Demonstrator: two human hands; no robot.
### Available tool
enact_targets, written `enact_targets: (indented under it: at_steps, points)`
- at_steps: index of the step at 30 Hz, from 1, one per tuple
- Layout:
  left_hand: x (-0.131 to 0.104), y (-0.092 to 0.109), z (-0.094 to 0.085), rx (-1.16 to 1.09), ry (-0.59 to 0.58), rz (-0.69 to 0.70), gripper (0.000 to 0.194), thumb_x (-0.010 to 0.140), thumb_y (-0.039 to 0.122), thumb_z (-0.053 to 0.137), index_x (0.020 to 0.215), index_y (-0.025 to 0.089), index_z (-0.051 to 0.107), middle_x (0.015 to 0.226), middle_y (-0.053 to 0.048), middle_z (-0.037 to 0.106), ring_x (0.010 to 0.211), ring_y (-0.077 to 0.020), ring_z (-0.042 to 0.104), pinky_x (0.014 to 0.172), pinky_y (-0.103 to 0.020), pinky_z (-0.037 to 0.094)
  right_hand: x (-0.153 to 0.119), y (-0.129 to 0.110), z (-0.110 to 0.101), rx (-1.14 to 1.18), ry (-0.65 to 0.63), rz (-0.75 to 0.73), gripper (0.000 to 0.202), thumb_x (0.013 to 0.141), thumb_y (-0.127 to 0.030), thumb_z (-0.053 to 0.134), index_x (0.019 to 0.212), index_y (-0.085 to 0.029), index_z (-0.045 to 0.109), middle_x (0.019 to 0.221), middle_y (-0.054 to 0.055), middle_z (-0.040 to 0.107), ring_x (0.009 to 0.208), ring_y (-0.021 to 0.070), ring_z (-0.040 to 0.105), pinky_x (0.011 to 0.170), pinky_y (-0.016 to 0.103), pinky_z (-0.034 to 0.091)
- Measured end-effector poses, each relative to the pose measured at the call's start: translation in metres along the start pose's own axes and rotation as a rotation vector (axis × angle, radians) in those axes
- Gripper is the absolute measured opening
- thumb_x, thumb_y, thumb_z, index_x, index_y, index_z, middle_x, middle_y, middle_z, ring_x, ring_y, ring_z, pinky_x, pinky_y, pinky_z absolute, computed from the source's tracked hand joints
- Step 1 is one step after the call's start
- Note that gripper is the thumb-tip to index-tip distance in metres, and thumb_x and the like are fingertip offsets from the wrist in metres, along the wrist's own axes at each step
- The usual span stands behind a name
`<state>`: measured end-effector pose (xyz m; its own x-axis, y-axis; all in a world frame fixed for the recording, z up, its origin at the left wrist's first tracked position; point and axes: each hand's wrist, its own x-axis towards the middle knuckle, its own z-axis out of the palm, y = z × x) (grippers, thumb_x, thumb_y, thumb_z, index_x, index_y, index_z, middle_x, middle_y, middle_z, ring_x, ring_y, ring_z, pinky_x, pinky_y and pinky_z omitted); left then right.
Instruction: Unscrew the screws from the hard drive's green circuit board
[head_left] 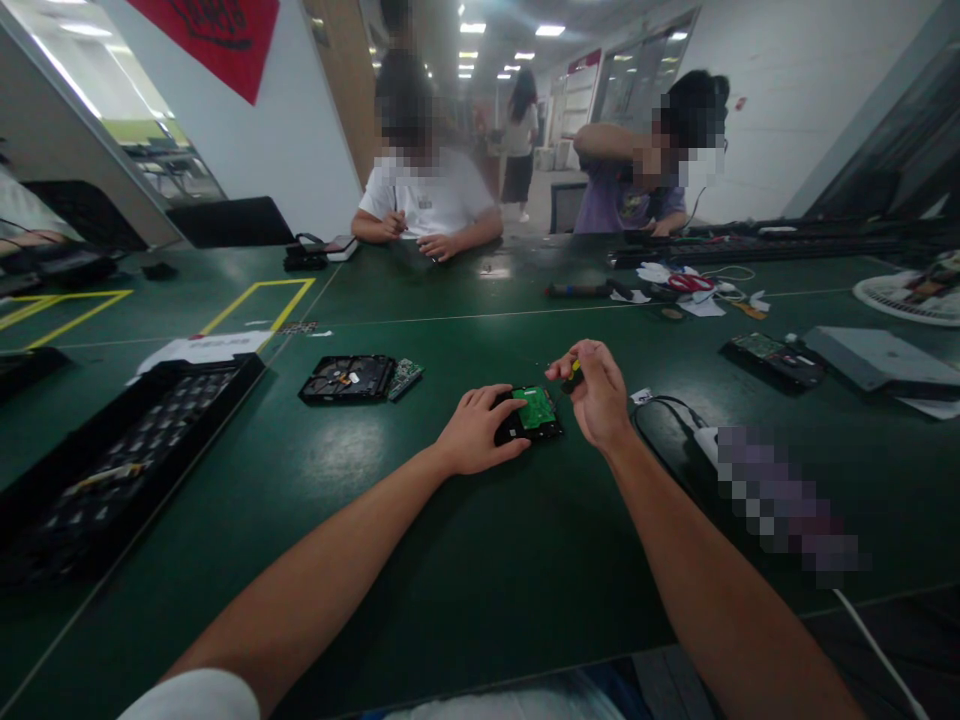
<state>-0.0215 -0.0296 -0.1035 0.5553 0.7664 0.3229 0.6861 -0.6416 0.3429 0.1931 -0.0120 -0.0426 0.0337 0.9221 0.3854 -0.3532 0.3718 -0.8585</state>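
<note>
A hard drive [513,428] lies on the green table with its green circuit board [535,408] facing up. My left hand [480,432] grips the drive's left side, fingers over the top edge and thumb along the near edge. Just right of the drive, my right hand [596,395] is raised and closed around a small screwdriver [574,374] with a yellow and black handle. Most of the screwdriver is hidden by the fingers, and its tip cannot be made out. To the left sits an opened hard drive [348,379] beside a loose circuit board [406,379].
A long black tray [127,460] stands at the left. On the right are a power strip [705,440] with a cable, another drive [774,360] and a grey box [885,360]. Two people [424,205] sit across the table; scraps and a dark tool [577,290] lie farther back.
</note>
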Motion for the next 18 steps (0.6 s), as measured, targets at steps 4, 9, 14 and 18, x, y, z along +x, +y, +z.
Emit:
enact_targets:
  at_steps: [4,9,14,18]
  points:
    - [0.0001,0.0000,0.0001,0.001,-0.011,-0.001,0.069,0.092,0.062,0.068,0.151,0.029,0.054,0.158,-0.014,0.047,0.147,-0.0374,0.045,0.121,-0.059,0.036,-0.0008,-0.0016,-0.0006,-0.020,-0.017,-0.021,0.033,0.095,-0.057,0.070,0.096,-0.028,0.054,0.073,-0.007,0.060,0.075,0.0157,0.067,0.083,0.035,0.055]
    - [-0.0002,0.0008,-0.0004,0.009,-0.009,-0.003,0.070,0.092,0.062,0.068,0.151,0.028,0.054,0.158,-0.014,0.047,0.146,-0.0372,0.045,0.121,-0.059,0.035,0.0000,-0.0008,-0.0023,-0.027,-0.038,-0.024,0.029,0.097,-0.055,0.068,0.095,-0.027,0.062,0.086,-0.002,0.067,0.084,0.0159,0.069,0.089,0.035,0.055]
    - [0.0000,0.0010,-0.0014,-0.003,-0.010,-0.003,0.069,0.091,0.061,0.069,0.151,0.029,0.054,0.158,-0.014,0.047,0.145,-0.0382,0.046,0.120,-0.060,0.036,0.0016,0.0001,-0.0025,-0.022,0.001,-0.021,0.040,0.100,-0.065,0.057,0.098,-0.027,0.071,0.081,-0.001,0.063,0.083,0.0170,0.068,0.087,0.035,0.056]
    - [0.0001,0.0008,-0.0012,-0.007,-0.011,-0.007,0.070,0.091,0.062,0.069,0.151,0.029,0.054,0.158,-0.013,0.047,0.145,-0.0382,0.046,0.120,-0.059,0.036,0.0018,-0.0001,-0.0017,-0.019,0.008,-0.030,0.049,0.101,-0.071,0.048,0.095,-0.027,0.069,0.077,-0.001,0.059,0.081,0.0175,0.067,0.086,0.036,0.056]
